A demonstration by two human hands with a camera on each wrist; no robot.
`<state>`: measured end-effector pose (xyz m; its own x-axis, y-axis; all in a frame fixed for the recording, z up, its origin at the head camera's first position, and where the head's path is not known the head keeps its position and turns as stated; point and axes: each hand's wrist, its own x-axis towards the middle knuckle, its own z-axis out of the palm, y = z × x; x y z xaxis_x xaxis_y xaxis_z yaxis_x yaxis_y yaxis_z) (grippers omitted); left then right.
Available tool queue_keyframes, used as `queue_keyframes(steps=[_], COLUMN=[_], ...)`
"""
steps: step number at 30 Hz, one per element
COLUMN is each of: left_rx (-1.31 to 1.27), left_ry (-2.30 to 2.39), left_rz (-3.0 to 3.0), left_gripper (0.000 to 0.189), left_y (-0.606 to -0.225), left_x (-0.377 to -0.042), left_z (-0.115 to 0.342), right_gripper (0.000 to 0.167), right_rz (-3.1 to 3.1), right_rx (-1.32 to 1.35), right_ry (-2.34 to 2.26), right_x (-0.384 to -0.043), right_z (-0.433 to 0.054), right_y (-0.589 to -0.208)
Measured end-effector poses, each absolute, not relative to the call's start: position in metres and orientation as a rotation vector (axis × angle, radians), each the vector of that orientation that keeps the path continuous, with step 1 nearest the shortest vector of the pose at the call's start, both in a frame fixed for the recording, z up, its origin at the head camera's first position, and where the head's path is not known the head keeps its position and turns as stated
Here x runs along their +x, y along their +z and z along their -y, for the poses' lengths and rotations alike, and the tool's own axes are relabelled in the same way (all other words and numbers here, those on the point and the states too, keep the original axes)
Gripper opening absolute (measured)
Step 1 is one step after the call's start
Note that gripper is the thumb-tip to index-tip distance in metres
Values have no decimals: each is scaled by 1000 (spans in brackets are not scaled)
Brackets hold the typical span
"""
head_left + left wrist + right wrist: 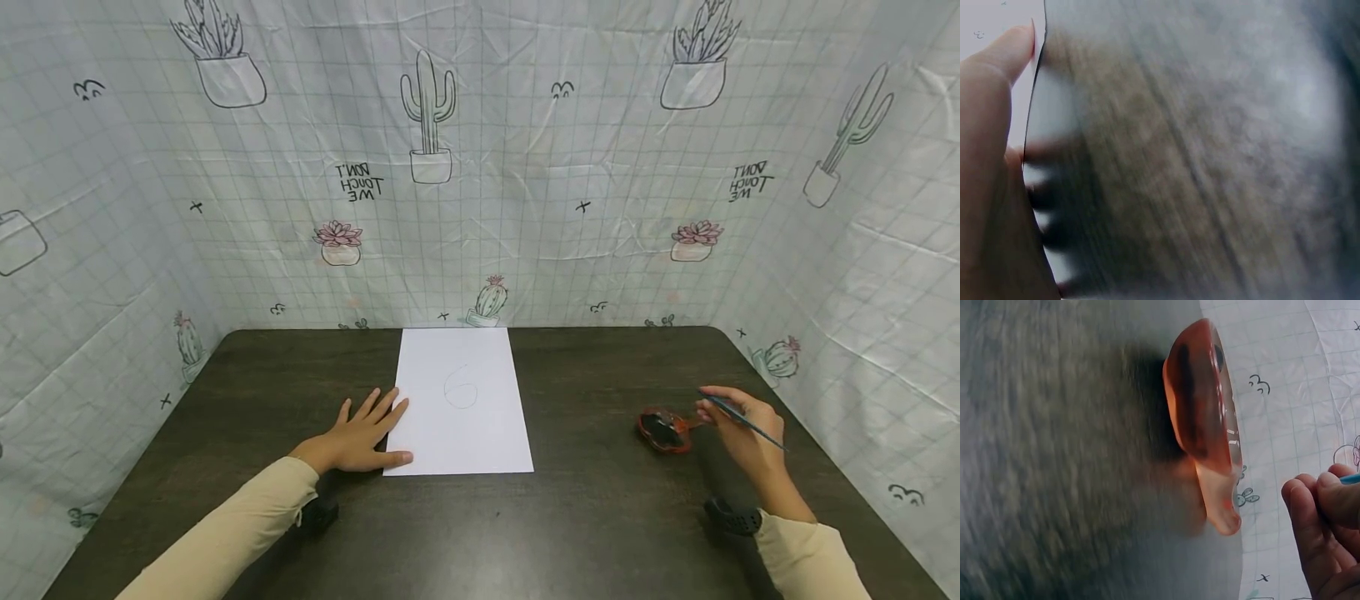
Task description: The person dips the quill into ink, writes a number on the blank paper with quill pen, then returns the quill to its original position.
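A sheet of white paper (480, 446) lies on the dark table, with a faint thin-lined 6 (461, 387) drawn on it. My left hand (360, 437) rests spread at the paper's left edge, thumb and fingertips on the sheet. At the right, my right hand (753, 433) pinches a slim blue paintbrush (750, 423) between thumb and fingers; its bristles do not show. Just left of that hand sits a translucent orange-red dish (1197, 394) with a short handle (1221, 503) and something black inside. The right wrist view shows the pinching fingers beyond the handle.
The dark wooden table (585, 517) reaches back to a white gridded curtain (525, 167) printed with cacti, which also hangs along both sides. Dark bands (738, 517) sit on both wrists, below light sleeves.
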<state>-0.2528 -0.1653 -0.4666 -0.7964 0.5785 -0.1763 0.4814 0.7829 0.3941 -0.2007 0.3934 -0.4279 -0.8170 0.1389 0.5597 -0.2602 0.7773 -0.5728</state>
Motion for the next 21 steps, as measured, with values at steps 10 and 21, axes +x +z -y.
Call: queue_keyframes(steps=[10, 21], left_rx=[816, 801], left_ry=[461, 455], left_rz=[-2670, -2667], left_gripper=[91, 92], left_y=[-458, -456], left_x=[-251, -254], left_z=[162, 162], right_gripper=[22, 28], right_rz=[2446, 2368], right_rx=[70, 60], right_ry=[639, 1468], right_x=[-203, -205], right_z=[-403, -413], right_y=[-423, -425])
